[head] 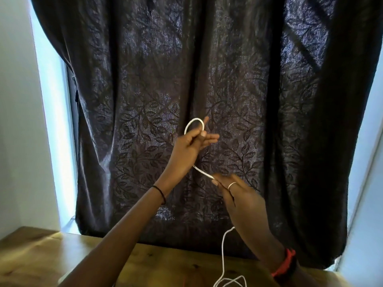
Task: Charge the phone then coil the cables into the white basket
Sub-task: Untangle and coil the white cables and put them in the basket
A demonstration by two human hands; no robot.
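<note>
I hold a white cable [204, 172] up in front of the dark curtain. My left hand [191, 145] grips it at chest height, and a small loop of it arcs above the fingers. My right hand [238, 193], wearing a ring, pinches the same cable a little lower and to the right. The rest of the cable hangs behind my right forearm and trails down onto the wooden table [41, 255], ending in loose bends at the bottom edge. Neither the phone nor the white basket is in view.
A dark leaf-patterned curtain [207, 79] fills the background just behind the table's far edge. Bright window light shows on both sides of it. A white wall stands at the left.
</note>
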